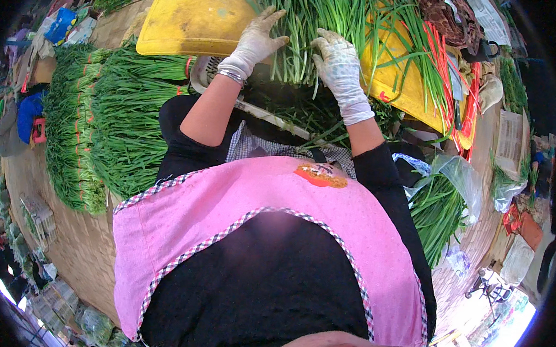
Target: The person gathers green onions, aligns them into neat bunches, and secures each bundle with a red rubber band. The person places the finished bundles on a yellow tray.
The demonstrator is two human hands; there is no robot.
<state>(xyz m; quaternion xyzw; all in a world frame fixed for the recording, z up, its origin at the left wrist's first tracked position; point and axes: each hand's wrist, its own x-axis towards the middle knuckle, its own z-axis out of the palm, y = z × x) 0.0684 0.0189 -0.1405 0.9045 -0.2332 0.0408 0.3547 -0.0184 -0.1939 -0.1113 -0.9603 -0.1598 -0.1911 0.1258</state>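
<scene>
A loose pile of garlic chives (pixel 299 42) lies across the yellow board (pixel 196 23), its pale stem ends pointing towards me and over the board's near edge. My left hand (pixel 256 43), in a soiled white glove, is at the left side of the stems with thumb and fingers apart. On the other side, my right hand (pixel 338 59), gloved too, has its fingertips at the edge of the stems, palm down. Neither hand is closed around the chives. Below the stems sits a pale plastic crate (pixel 274 118) with loose green scraps (pixel 310 107) in it.
Banded bundles of chives (pixel 130 104) are stacked on the floor at left. Red ties (pixel 436 68) and a knife (pixel 455 84) lie on the board's right side. A plastic bag (pixel 456 183) of greens stands at right. A dark mug (pixel 480 51) is at upper right.
</scene>
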